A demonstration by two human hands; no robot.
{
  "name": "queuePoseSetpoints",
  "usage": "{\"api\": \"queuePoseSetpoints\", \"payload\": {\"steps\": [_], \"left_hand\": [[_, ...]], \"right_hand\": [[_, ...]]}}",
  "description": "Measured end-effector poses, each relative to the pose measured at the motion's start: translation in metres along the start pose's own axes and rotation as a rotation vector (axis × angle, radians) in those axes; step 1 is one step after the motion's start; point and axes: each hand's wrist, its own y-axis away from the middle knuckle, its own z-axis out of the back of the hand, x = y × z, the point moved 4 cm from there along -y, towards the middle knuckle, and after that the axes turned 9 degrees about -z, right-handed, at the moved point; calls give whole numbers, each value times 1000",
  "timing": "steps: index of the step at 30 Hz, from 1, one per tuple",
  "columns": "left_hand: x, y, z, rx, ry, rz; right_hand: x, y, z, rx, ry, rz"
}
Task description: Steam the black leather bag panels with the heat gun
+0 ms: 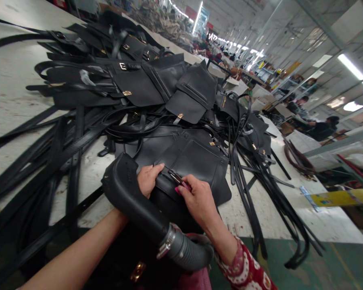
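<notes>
At the centre, a black leather bag [196, 161] lies on the table. My left hand [147, 179] is closed on the bag's near edge, its lower part hidden behind a black nozzle [133, 197]. In my right hand [201, 199] is a small tool [179, 179] with a pink grip and a narrow metal end, which looks like thread snips. The metal end points at the bag's edge, close to my left fingertips; whether it touches is unclear. Below, a gold clasp [138, 271] shows on dark material.
The black nozzle joins a ribbed hose [190, 251] through a metal clamp and rises between my forearms. Black bags [148, 80] are piled behind, with long straps [69, 161] spread left and others hanging off the right edge. A yellow roll [341, 198] lies right. People [323, 127] sit farther off.
</notes>
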Motion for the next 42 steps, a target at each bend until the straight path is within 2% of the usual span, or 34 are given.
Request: {"api": "queuePoseSetpoints", "payload": {"steps": [7,12,15,20,26,28,33,37,42], "left_hand": [[11,-3,-1,20,-40,-75],[6,-3,0,17,-40,-101],[3,0,-1,29,-12,-54],[-3,2,2,-14,-4,-1],[-2,0,1,63,24,35],[-1,0,0,74,43,45],[0,2,-2,100,169,135],[-1,-1,-4,94,208,81],[-2,-3,-5,115,205,1]], "right_hand": [[-5,1,2,7,-87,-17],[-3,-2,2,15,-94,16],[-3,-1,1,-8,-79,46],[-2,-1,-4,-64,-44,87],[0,-2,-6,-73,-163,168],[-2,-3,-4,-84,-249,137],[-18,-5,-4,0,-486,-101],[-22,0,-7,36,-479,-140],[-12,-1,-12,12,-394,-144]]}}
